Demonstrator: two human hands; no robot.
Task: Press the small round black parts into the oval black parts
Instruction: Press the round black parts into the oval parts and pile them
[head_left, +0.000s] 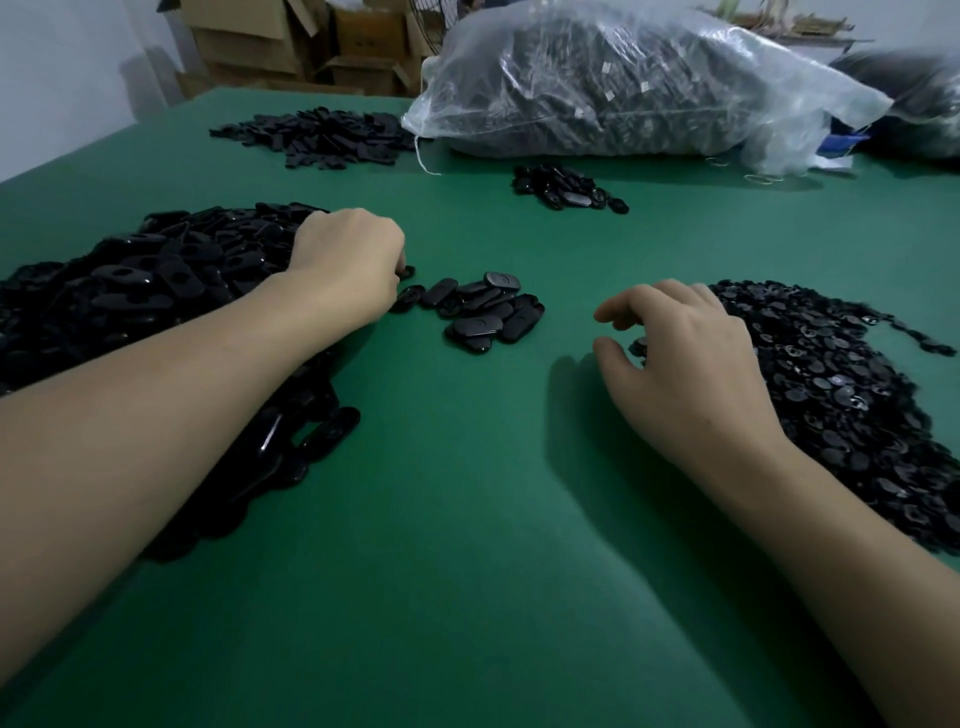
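Fetching parts: my left hand sat at the oval parts, grip hidden; my open right hand next needed to pinch one of the round parts.

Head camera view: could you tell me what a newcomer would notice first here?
Two black heaps flank the green table: glossy black oval plastic parts on the left by the left hand, small round black parts on the right by the right hand. A large clear plastic sack of dark pieces lies at the far side.

Green table w/ white wall behind, cardboard boxes stacked at back, dim light
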